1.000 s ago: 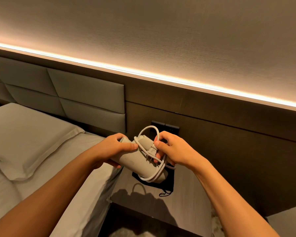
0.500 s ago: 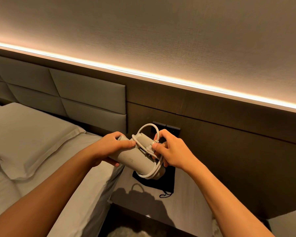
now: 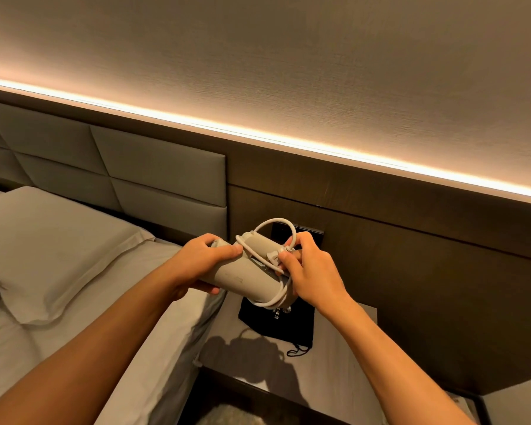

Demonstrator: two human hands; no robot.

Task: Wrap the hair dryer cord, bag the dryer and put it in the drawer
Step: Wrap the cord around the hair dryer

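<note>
I hold a pale grey hair dryer (image 3: 242,276) in the air above the nightstand. My left hand (image 3: 206,259) grips its left end, thumb on top. A white cord (image 3: 278,223) is wound around the dryer body and loops up over it. My right hand (image 3: 307,271) pinches the cord's plug end against the dryer's right side. A flat black drawstring bag (image 3: 292,325) lies on the nightstand (image 3: 328,372) just below the dryer, its string trailing to the right. No drawer can be seen.
A bed with white sheets and a pillow (image 3: 43,246) fills the left side, with a padded headboard (image 3: 129,170) behind. A dark wall panel with a black socket plate (image 3: 311,233) stands behind the nightstand. A lit strip runs along the wall above.
The dryer has stayed almost in place, turning slightly. My right hand's fingers have shifted on the plug end, pressing it closer to the body. The cord loop on top stays raised.
</note>
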